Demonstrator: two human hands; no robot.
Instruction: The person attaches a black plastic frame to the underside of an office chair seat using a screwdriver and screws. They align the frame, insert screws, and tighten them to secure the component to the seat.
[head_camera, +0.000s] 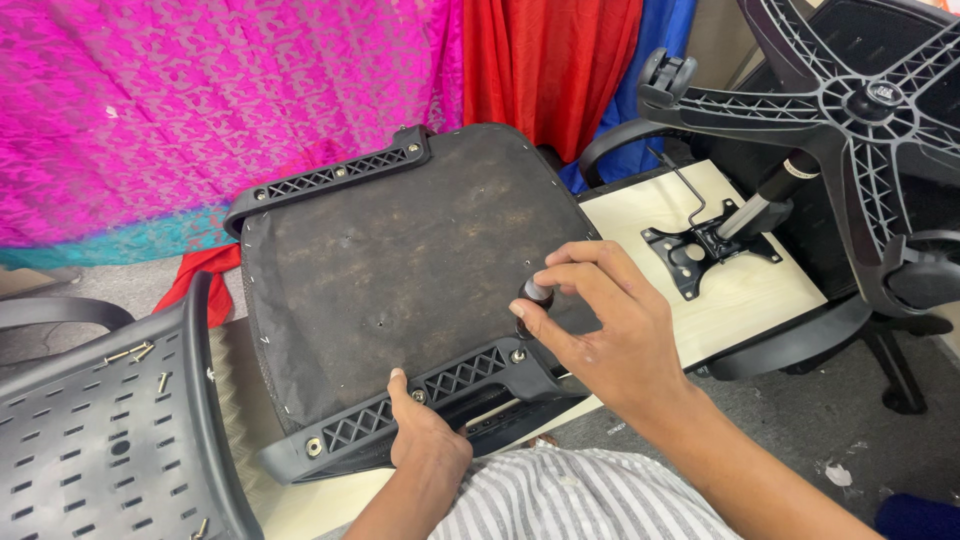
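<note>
Head view: right hand (590, 320) pinches a small knob (537, 291) on the upturned seat (400, 270), left hand (425, 435) grips its armrest bracket (440, 385)

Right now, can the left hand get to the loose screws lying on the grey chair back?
Probably yes. The left hand rests on the seat's armrest bracket, and the screws lie uncovered on the chair back beside it, with nothing between.

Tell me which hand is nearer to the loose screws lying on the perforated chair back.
Left. The left hand grips the seat's near armrest bracket, closer to the loose screws; the right hand is farther right.
</note>
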